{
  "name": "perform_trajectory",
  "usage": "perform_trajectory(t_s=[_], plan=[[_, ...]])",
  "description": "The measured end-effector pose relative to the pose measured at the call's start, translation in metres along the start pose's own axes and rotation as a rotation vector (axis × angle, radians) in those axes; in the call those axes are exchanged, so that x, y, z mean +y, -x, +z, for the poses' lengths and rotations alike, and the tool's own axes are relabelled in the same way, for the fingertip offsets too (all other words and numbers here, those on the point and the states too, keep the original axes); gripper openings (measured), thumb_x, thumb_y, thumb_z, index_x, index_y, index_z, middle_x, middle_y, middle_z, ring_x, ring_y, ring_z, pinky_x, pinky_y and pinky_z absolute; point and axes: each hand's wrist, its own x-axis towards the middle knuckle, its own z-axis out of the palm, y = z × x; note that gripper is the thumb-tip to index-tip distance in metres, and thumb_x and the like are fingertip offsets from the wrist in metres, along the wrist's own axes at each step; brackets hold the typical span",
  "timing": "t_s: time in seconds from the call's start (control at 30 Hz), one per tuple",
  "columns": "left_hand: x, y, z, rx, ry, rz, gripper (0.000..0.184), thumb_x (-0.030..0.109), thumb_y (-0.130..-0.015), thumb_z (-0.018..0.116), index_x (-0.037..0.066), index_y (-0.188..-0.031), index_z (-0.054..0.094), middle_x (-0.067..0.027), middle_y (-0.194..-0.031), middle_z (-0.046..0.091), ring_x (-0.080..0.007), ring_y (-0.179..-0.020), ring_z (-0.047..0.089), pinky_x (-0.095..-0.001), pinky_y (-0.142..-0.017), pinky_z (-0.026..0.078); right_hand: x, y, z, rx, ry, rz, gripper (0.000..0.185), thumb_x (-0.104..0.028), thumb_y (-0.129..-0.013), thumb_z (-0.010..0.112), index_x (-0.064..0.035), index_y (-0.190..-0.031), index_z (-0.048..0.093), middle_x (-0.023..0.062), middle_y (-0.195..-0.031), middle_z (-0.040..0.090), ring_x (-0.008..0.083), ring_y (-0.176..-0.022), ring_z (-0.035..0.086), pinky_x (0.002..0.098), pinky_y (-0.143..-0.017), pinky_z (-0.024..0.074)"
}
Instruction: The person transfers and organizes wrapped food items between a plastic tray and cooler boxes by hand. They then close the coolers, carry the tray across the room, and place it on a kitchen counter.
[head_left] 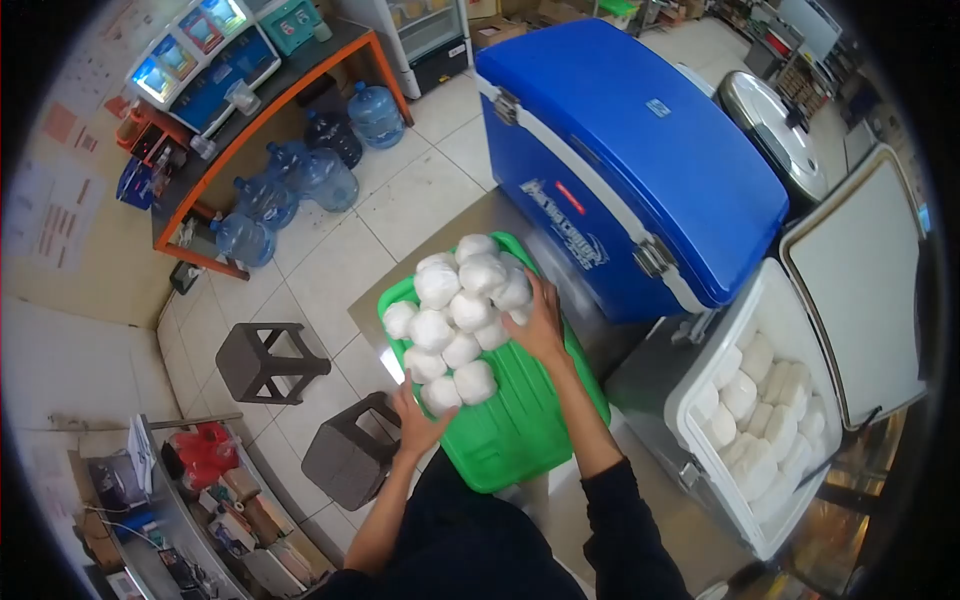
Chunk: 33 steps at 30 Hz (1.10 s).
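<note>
A pile of smooth white balls (470,311), which look like dough balls in thin plastic, rests on an upturned green plastic lid or tub (510,420) in front of me. My left hand (420,422) cups a ball at the near left corner of the pile, its thumb and fingers on either side. On the far right side, my right hand (540,322) curls round another ball, fingers above and thumb below. Part of that ball is hidden by the hand. The near right part of the green surface is bare.
Right of the pile stands a large closed blue cooler (630,150). Beside it, an open white cooler (690,410) holds several more white pieces. Two dark stools (265,362) stand at left, near a cluttered shelf (210,490). Water jugs (330,180) sit under an orange-edged table (250,110).
</note>
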Motion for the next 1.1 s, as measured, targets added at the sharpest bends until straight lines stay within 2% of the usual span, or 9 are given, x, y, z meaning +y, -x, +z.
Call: perform_trajectory(t_s=[0.13, 0.2, 0.33, 0.57, 0.67, 0.73, 0.87, 1.0, 1.1], plan=[[0.02, -0.016, 0.006, 0.089, -0.071, 0.042, 0.104, 0.025, -0.074, 0.086, 0.003, -0.155, 0.024, -0.0261, -0.142, 0.034, -0.0434, -0.133, 0.034, -0.0539, -0.114, 0.03, -0.059, -0.075, 0.0, -0.12, 0.01, -0.219, 0.1, -0.032, -0.068, 0.088, -0.0124, -0.152, 0.038, 0.023, -0.144, 0.044, 0.0441, -0.136, 0.041, 0.0519, -0.11, 0.0393], [0.028, -0.034, 0.002, 0.145, -0.023, 0.052, 0.101, 0.023, -0.075, 0.085, 0.003, -0.154, 0.026, -0.026, -0.142, 0.035, -0.0429, -0.134, 0.034, -0.0536, -0.114, 0.03, -0.062, -0.101, 0.017, -0.527, 0.163, -0.066, 0.095, -0.035, -0.065, 0.089, -0.0142, -0.147, 0.045, 0.0237, -0.145, 0.044, 0.045, -0.136, 0.042, 0.0523, -0.109, 0.0414], [0.037, -0.078, -0.005, 0.285, 0.149, 0.159, 0.085, 0.018, -0.084, 0.08, 0.004, -0.151, 0.03, -0.0218, -0.145, 0.038, -0.0353, -0.136, 0.037, -0.0491, -0.113, 0.033, -0.057, -0.108, 0.032, -0.618, 0.37, 0.108, 0.085, -0.032, -0.063, 0.089, -0.017, -0.137, 0.051, 0.0243, -0.141, 0.045, 0.0453, -0.134, 0.043, 0.0548, -0.103, 0.0452], [0.191, -0.098, -0.011, -0.294, 1.25, -0.209, 0.062, 0.028, -0.104, 0.057, 0.007, -0.155, 0.027, -0.0169, -0.142, 0.046, -0.0243, -0.131, 0.047, -0.0373, -0.107, 0.043, -0.13, 0.018, -0.064, 0.161, -0.068, -0.099, 0.071, -0.016, -0.068, 0.082, -0.0037, -0.13, 0.051, 0.0209, -0.131, 0.047, 0.0426, -0.124, 0.047, 0.0496, -0.106, 0.0419], [0.226, -0.079, 0.011, -0.416, 1.214, -0.089, 0.055, 0.035, -0.11, 0.041, 0.008, -0.156, 0.029, -0.0159, -0.141, 0.048, -0.0219, -0.127, 0.051, -0.034, -0.106, 0.043, -0.153, 0.066, -0.122, 0.262, -0.224, -0.038, 0.084, -0.01, -0.074, 0.078, -0.0001, -0.147, 0.039, 0.0214, -0.146, 0.042, 0.0389, -0.138, 0.041, 0.0458, -0.116, 0.0341], [0.256, -0.061, 0.013, -0.442, 1.113, 0.051, 0.055, 0.04, -0.112, 0.029, 0.005, -0.155, 0.033, -0.0145, -0.137, 0.055, -0.0229, -0.123, 0.056, -0.0343, -0.107, 0.043, -0.151, 0.093, -0.154, 0.185, -0.828, 0.094, 0.086, -0.01, -0.088, 0.069, -0.0005, -0.159, 0.021, 0.0209, -0.158, 0.033, 0.0318, -0.148, 0.031, 0.0414, -0.121, 0.0257], [0.313, -0.019, 0.024, -0.62, 1.194, 0.254, 0.071, 0.053, -0.109, 0.011, 0.003, -0.154, 0.033, -0.0176, -0.147, 0.05, -0.0263, -0.131, 0.054, -0.0375, -0.111, 0.041, -0.171, 0.121, -0.201, 0.381, -0.687, 0.261, 0.061, -0.019, -0.108, 0.044, 0.0002, -0.16, 0.018, 0.0181, -0.16, 0.03, 0.0253, -0.148, 0.03, 0.0353, -0.12, 0.0233], [0.344, -0.01, 0.041, -0.451, 0.815, 0.607, 0.071, 0.051, -0.11, 0.012, -0.001, -0.145, 0.046, -0.0178, -0.149, 0.047, -0.028, -0.133, 0.051, -0.0396, -0.111, 0.04, -0.171, 0.136, -0.228, 0.566, -1.112, 0.323, 0.056, -0.032, -0.11, 0.043, -0.014, -0.16, 0.024, 0.0152, -0.152, 0.041, 0.0249, -0.139, 0.044, 0.0395, -0.116, 0.0361], [0.364, 0.005, 0.038, -0.711, 1.108, 0.545, 0.067, 0.053, -0.108, 0.028, -0.003, -0.139, 0.05, -0.0208, -0.147, 0.048, -0.0318, -0.131, 0.052, -0.0435, -0.111, 0.039, -0.169, 0.145, -0.249, 0.591, -1.17, 0.32, 0.055, -0.03, -0.111, 0.039, -0.0054, -0.158, 0.025, 0.0128, -0.151, 0.041, 0.0235, -0.137, 0.043, 0.0346, -0.115, 0.0348]])
